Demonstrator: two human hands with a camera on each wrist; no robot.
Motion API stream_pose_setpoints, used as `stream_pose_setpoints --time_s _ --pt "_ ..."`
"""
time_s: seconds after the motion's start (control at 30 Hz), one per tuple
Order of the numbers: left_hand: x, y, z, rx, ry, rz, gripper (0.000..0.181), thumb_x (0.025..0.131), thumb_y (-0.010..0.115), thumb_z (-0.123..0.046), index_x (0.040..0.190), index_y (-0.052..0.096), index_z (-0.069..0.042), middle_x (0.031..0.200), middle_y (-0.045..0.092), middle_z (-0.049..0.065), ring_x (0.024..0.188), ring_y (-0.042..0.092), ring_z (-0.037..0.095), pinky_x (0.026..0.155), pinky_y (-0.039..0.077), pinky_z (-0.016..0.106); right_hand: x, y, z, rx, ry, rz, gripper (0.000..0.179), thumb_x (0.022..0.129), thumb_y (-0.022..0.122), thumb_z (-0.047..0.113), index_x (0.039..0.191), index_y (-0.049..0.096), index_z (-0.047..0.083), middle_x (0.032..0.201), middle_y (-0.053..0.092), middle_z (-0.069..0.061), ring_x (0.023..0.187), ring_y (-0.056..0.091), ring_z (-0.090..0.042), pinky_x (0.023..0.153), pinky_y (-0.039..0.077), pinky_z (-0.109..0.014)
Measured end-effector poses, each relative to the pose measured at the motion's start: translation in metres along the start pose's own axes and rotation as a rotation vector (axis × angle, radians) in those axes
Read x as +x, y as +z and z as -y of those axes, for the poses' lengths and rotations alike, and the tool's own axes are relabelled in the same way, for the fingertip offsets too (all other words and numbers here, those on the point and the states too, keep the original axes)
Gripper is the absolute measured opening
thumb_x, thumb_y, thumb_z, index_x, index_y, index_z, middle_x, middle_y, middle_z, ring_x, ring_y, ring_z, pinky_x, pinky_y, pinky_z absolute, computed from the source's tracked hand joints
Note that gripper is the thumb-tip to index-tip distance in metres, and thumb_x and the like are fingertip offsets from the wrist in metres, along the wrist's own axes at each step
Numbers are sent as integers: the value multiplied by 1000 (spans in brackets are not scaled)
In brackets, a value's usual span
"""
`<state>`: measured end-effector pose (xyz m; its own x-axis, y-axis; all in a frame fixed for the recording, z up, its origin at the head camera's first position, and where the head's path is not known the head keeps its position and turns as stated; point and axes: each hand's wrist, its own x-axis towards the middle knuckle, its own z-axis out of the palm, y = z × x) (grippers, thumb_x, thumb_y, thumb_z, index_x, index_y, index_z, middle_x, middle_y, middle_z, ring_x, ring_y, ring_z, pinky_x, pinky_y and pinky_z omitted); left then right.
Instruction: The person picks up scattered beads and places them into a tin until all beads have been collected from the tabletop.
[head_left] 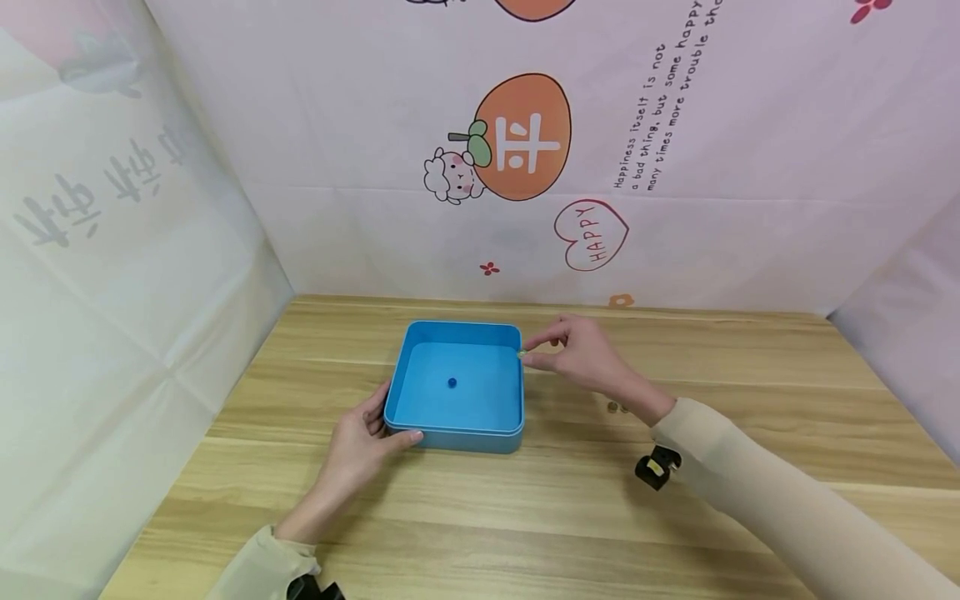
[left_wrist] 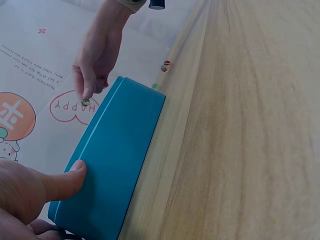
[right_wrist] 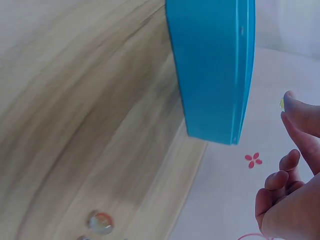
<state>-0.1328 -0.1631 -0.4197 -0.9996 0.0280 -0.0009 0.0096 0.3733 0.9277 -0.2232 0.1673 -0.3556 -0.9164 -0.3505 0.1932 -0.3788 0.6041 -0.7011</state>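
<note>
While my left hand (head_left: 358, 446) grips the near-left corner of the square blue box (head_left: 472, 441), presumably to steady it, my right hand (head_left: 583, 355) pinches a glass marble (head_left: 522, 353) by the box's right rim, a dark-blue marble (head_left: 452, 382) lying inside.

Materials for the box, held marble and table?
Box: probably plastic, smooth satin; uniform blue, rounded corners. Painted metal possible.
Held marble: likely glossy glass; looks see-through with a yellow-green tint, though clear plastic can't be excluded.
Table: wood or wood-look laminate, seemingly low-gloss; streaky grain, no sharp reflections.
</note>
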Motion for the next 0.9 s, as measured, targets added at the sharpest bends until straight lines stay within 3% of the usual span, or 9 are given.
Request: stream_pose_setpoints --time_s 0.33,0.9 --pt "0 0 0 -4 6 1 92 88 87 -7 160 33 8 162 36 26 143 44 38 113 42 47 20 14 22 -1 -17 36 18 90 87 19 104 85 8 92 64 -3 85 51 -26 67 41 -35" --pt "1 -1 3 -10 1 4 92 89 88 -11 161 33 8 163 36 26 145 43 36 113 42 47 45 49 31 -30 -17 103 19 93 85 19 107 85 6 108 71 -15 89 53 -24 69 43 -32"
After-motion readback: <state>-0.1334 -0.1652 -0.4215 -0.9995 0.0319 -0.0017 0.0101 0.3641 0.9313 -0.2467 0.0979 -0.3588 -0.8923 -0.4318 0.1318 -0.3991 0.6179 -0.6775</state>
